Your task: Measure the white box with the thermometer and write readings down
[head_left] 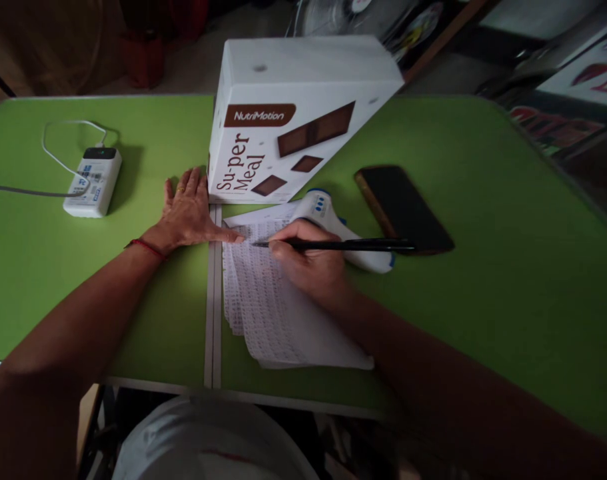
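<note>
My right hand (313, 263) is closed around a black pen (353, 245), whose tip points left over handwritten sheets of paper (273, 313). The sheets carry dense columns of writing, and their lower right part is blank. My left hand (188, 210) lies flat with fingers spread on the green table (158, 313). Its thumb rests on the upper left edge of the papers, and its fingertips come close to a white box (268, 133) marked NutriMotion. A white and blue infrared thermometer (320, 210) lies just behind my right hand, partly covered by it.
A dark phone (403, 210) lies to the right of the thermometer. On the left sits a white power bank (93, 183) with a cable (28, 191) plugged in. A seam (213, 300) crosses the table. Beyond the far edge stands a fan (353, 13).
</note>
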Available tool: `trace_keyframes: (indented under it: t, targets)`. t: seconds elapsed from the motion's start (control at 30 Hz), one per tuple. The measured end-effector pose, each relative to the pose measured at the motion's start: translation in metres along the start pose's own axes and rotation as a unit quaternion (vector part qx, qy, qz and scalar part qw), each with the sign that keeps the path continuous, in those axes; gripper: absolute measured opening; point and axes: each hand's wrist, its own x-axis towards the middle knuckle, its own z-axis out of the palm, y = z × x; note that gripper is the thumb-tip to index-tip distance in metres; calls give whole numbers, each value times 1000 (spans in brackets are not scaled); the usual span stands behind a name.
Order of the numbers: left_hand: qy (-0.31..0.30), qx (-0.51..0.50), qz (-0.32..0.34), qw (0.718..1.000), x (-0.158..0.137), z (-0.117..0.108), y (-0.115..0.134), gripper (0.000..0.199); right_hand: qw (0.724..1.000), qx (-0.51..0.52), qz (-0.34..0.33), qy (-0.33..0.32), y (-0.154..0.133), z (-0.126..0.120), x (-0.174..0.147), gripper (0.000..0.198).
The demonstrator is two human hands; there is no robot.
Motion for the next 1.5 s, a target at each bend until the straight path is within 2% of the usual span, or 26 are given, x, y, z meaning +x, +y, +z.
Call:
trace_keyframes:
  t: [0.3, 0.5, 1.0, 1.13, 1.33, 1.5]
  targets:
    - [4, -8, 7, 1000, 2, 1, -3, 170, 1000, -5, -26, -8, 4, -1, 0, 15]
    - [13, -15, 19, 1000, 3, 3, -8, 169, 1000, -11, -26, 13, 5, 1, -2, 14]
    - [15, -6, 18, 1000, 2, 3, -6, 166, 999, -14, -38, 5, 6, -1, -1, 17]
    - [15, -8, 21, 1000, 4, 5, -7, 168, 999, -3, -30, 25, 6, -1, 0, 16]
    - [20, -7, 25, 999, 3, 4, -6, 163, 1000, -22, -11, 17, 5, 0, -1, 13]
    - [19, -27, 21, 999, 2, 2, -7, 168, 999, -29, 6, 23, 3, 0, -1, 14]
